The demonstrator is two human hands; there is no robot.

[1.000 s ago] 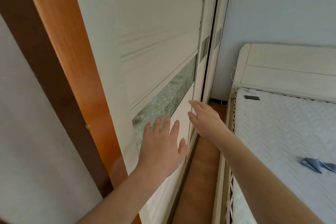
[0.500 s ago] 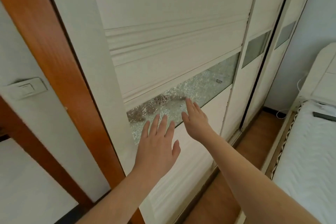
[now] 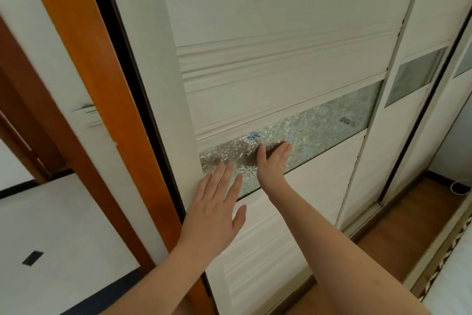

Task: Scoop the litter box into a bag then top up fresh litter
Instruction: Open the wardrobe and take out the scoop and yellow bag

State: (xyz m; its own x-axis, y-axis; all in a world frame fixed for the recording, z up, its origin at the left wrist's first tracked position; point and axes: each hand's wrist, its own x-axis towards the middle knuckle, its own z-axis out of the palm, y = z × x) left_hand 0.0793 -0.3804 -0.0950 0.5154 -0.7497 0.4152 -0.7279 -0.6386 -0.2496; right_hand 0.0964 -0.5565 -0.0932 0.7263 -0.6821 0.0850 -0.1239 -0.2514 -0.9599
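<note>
No litter box, scoop, bag or litter shows in the head view. A white sliding wardrobe door [image 3: 281,46] with a band of patterned frosted glass [image 3: 319,125] fills the middle. My left hand [image 3: 214,210] is flat, fingers spread, against the door's left edge just below the glass. My right hand [image 3: 273,161] lies with its fingers on the glass band, held edge-on. Neither hand holds anything. A narrow dark gap [image 3: 122,46] shows between the door's left edge and the frame.
An orange wooden door frame [image 3: 84,64] stands left of the wardrobe, with a white wall [image 3: 51,225] and a brown door beyond. A second sliding door [image 3: 398,110] sits to the right. Wooden floor [image 3: 408,217] and a bed edge [image 3: 454,276] lie at lower right.
The view has swung left, so the bed has nearly left the frame and the orange frame is nearer the middle. Both hands have settled on the sliding door by the glass band.
</note>
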